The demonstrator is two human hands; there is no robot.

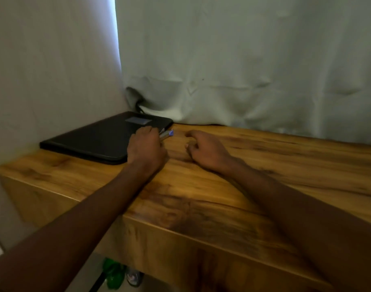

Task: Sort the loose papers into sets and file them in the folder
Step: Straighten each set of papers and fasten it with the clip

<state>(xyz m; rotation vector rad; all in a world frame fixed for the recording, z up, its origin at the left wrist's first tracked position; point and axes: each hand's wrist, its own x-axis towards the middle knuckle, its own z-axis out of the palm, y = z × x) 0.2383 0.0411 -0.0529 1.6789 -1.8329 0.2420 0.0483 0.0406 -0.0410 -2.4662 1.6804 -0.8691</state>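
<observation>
Black folder (100, 138) lies closed and flat on the wooden desk (222, 197), in the corner against the wall. Left hand (145, 147) rests at the folder's right edge, fingers curled round a small grey-and-blue object (166, 134), blurred. Right hand (207, 149) rests on the desk, right of the folder, fingers loosely curled, holding nothing.

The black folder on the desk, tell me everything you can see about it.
The black folder lies flat and closed on the wooden desk, at its far left by the wall. It looks like matte leather or plastic, with rounded corners, a raised border and a small grey-blue label near its far edge. The left hand rests at its right edge, gripping what looks like a pen. The right hand lies apart on the desk. No papers show.
</observation>
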